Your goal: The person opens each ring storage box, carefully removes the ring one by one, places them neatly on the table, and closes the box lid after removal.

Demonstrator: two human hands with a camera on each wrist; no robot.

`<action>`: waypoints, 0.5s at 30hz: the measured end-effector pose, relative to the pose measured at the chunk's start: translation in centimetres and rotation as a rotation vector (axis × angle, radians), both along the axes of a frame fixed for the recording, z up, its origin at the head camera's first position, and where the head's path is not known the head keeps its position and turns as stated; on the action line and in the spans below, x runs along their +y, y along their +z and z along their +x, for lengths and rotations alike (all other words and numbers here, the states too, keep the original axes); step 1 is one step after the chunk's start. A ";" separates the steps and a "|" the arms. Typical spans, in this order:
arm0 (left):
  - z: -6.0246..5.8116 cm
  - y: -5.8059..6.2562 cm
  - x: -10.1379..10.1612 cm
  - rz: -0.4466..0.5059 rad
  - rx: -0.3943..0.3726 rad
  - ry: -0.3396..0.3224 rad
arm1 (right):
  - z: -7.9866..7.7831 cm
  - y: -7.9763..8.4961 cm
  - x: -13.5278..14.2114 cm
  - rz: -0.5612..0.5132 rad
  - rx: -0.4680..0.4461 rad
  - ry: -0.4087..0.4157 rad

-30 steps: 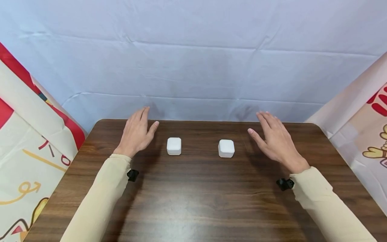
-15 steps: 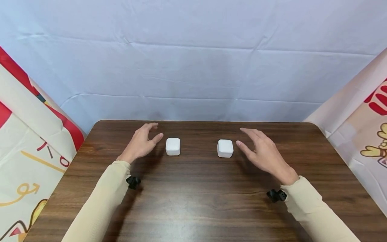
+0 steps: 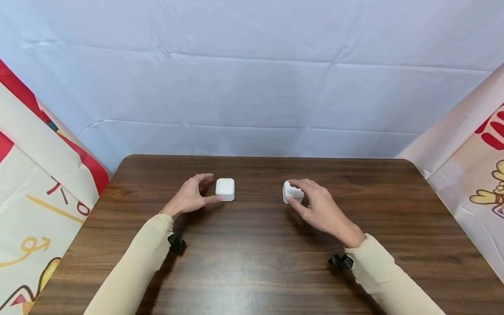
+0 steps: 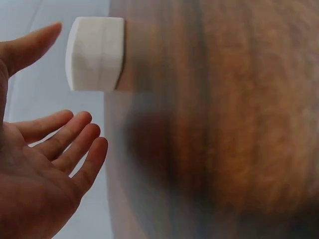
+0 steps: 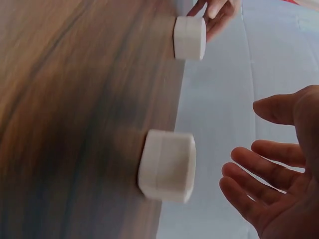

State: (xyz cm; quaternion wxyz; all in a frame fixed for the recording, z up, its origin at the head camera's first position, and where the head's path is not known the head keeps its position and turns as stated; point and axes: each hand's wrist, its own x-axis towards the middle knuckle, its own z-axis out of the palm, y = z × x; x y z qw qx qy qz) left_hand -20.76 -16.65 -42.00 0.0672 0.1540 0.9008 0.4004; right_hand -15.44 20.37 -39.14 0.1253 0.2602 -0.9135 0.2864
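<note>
Two small white boxes with rounded corners sit apart on the brown wooden table. At the left box, my left hand has its thumb tip overlapping the lower left corner in the head view. The left wrist view shows a gap between the spread fingers and that box's side. My right hand reaches over the right box and covers part of its top in the head view. In the right wrist view its fingers and thumb are spread, short of the box, which shows a seam.
A pale fabric backdrop hangs behind the table's far edge. Printed cloths stand at the left and right sides. A small black camera sits on each wrist, the left one close over the table.
Both hands have come down and inward, the left toward the left box and the right toward the right box. The boxes stay in place on the table.
</note>
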 end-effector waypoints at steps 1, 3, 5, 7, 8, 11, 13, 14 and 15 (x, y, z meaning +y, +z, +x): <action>0.0 -0.1 0.1 -0.003 -0.006 0.000 | 0.0 -0.1 -0.3 -0.002 -0.013 0.008; -0.1 -0.3 0.2 -0.007 -0.018 0.001 | 0.1 -0.2 -0.9 -0.002 -0.032 0.021; -0.2 -0.5 0.4 -0.011 -0.024 0.003 | 0.1 -0.3 -1.6 0.003 -0.049 0.034; -0.3 -0.7 0.6 -0.012 -0.027 0.002 | 0.1 -0.4 -2.2 0.008 -0.063 0.049; -0.3 -0.8 0.7 -0.015 -0.026 -0.001 | 0.2 -0.4 -2.5 0.009 -0.072 0.057; -0.6 -1.0 0.9 -0.024 -0.022 -0.009 | 0.1 -0.6 -3.4 0.007 -0.108 0.084; -0.8 -1.2 1.1 -0.025 -0.023 -0.007 | -0.1 -0.8 -3.9 0.010 -0.125 0.095; -0.9 -1.2 1.1 -0.022 -0.025 -0.006 | -0.1 -0.8 -4.2 0.013 -0.133 0.100; -1.0 -1.3 1.2 -0.016 -0.030 -0.002 | -0.3 -0.9 -4.5 0.013 -0.139 0.105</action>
